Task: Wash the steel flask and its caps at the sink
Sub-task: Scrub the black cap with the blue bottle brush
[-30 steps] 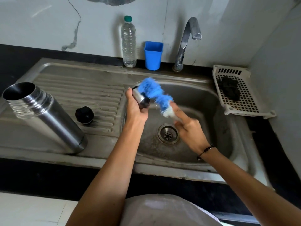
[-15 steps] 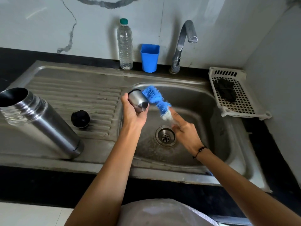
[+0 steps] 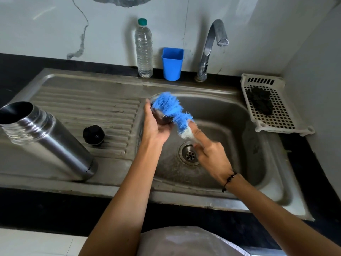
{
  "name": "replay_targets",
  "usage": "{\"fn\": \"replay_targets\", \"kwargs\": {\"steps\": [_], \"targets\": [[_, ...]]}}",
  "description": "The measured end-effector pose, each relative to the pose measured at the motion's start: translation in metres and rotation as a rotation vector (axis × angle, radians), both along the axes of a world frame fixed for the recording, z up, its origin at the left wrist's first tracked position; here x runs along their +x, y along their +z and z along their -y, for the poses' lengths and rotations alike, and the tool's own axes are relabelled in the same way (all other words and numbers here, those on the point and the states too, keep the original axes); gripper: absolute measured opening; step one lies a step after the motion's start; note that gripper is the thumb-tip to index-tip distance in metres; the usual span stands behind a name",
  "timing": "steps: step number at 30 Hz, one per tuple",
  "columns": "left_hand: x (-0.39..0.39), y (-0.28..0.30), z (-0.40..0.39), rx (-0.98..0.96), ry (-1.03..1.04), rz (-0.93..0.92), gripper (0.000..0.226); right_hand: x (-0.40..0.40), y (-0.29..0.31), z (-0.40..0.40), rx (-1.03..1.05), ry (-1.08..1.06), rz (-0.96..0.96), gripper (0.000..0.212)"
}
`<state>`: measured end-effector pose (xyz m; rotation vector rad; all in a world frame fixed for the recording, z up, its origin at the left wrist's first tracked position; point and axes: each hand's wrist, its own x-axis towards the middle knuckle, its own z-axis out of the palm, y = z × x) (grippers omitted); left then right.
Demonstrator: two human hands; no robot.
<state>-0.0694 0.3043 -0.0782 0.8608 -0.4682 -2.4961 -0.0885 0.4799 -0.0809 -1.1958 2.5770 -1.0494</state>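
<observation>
Left hand (image 3: 154, 126) grips the steel cap (image 3: 160, 115) over the sink (image 3: 230, 111), right hand (image 3: 210, 154) clutching the blue brush (image 3: 170, 109) against it.

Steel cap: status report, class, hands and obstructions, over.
Left hand grips steel cap. Right hand works blue brush on it. Flask, black cap wait on drainboard. Nothing obstructing.

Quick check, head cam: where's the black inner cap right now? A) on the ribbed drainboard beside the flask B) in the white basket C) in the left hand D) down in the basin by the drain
A: the black cap sits alone on the ribbed drainboard, just right of the open steel flask and apart from it, while the left hand holds the steel cup cap.
</observation>
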Motion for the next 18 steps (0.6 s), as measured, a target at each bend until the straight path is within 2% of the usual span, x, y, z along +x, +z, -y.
{"fn": "replay_targets", "kwargs": {"steps": [3,6,8,11,13,15,18], "targets": [[0.002,-0.002,-0.004,0.011,0.028,-0.022,0.025,-0.012,-0.002,-0.003,0.016,-0.1,0.128,0.077],[-0.001,-0.003,-0.004,0.034,0.045,-0.003,0.014,-0.004,0.004,-0.002,-0.024,-0.049,0.085,0.076],[-0.002,-0.002,-0.004,0.046,0.037,0.006,0.017,0.007,0.001,0.0,-0.015,-0.031,0.075,0.077],[0.0,-0.002,-0.002,0.111,0.098,-0.021,0.021,-0.004,-0.005,-0.002,0.038,-0.159,0.156,0.076],[-0.001,-0.001,0.002,0.109,0.104,-0.075,0.021,-0.008,-0.002,-0.005,-0.026,-0.188,0.195,0.073],[-0.003,-0.002,0.003,0.083,0.08,-0.129,0.017,-0.001,0.005,-0.003,-0.079,-0.135,0.155,0.073],[-0.003,-0.001,-0.003,0.051,0.064,-0.122,0.017,0.015,0.003,0.005,-0.021,-0.07,0.053,0.08]]}}
